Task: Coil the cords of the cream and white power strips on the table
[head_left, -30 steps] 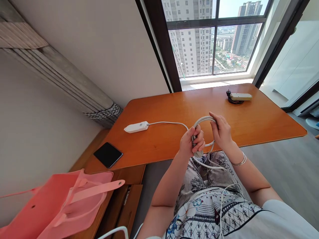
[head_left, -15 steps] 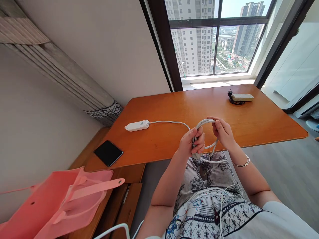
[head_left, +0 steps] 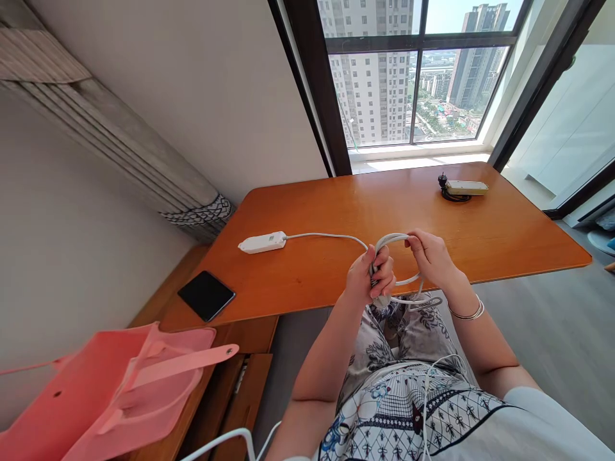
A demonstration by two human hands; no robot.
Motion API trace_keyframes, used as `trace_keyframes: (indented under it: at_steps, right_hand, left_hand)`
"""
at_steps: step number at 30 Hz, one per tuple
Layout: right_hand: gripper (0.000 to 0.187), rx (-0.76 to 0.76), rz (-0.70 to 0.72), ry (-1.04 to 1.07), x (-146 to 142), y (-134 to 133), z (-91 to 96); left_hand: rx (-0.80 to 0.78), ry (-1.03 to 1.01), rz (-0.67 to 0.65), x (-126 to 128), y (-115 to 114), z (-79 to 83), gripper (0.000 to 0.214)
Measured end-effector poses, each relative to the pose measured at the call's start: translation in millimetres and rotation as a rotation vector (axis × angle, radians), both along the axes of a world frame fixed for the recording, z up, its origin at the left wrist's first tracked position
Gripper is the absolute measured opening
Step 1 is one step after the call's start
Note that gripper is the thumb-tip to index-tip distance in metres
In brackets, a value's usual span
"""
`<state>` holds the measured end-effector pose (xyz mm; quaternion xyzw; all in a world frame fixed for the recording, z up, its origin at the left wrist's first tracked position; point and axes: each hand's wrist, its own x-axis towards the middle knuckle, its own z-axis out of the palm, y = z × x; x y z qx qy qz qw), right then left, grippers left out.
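Pinching white cable [head_left: 391,237], right hand [head_left: 432,259] slightly lower than before, left hand [head_left: 366,274] also clamped round it

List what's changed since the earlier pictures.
The right hand has shifted slightly right and down in the picture, holding the white cable; the cable's slack loop has risen. The left hand still grips the cable. The white block, black tablet and black-corded strip stayed put.

The left hand [head_left: 371,275] hides part of the looped white cable [head_left: 391,237]. The left edge cuts off the open pink bag [head_left: 81,381]; the bottom edge crops the bent white tube [head_left: 239,433].
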<state>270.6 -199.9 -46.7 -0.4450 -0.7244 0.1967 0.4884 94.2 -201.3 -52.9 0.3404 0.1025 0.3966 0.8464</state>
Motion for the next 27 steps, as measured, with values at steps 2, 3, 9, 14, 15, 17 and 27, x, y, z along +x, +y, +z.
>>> trace_keyframes:
  at_steps: [2,3,9,14,15,17,27]
  right_hand:
    - [0.055,-0.078,0.072,0.107,0.6,0.2,-0.6]
    - [0.055,-0.141,0.124,0.205,0.3,0.1,-1.9]
    - [0.055,-0.494,0.335,0.690,-1.2,-1.1,-2.7]
    - [0.051,-0.624,0.373,0.755,3.9,0.6,2.0]
    - [0.050,-0.632,0.383,0.747,4.4,1.0,1.9]
    - [0.051,-0.635,0.378,0.724,4.1,1.6,0.9]
    - [0.055,-0.523,0.262,0.714,-7.3,0.1,-6.1]
  left_hand:
    - [0.004,-0.006,-0.010,-0.4,0.0,-1.0,0.055]
    - [0.000,-0.007,-0.029,-0.9,0.1,-1.2,0.055]
    - [-0.113,-0.002,-0.078,-2.6,1.4,-1.0,0.054]
    - [-0.165,-0.011,-0.059,-2.0,2.2,-1.8,0.055]
    - [-0.155,-0.012,-0.068,-1.9,2.7,-1.5,0.055]
    - [-0.137,-0.001,-0.090,-1.3,3.9,-0.5,0.056]
    - [-0.078,-0.002,-0.047,0.2,0.9,-2.8,0.052]
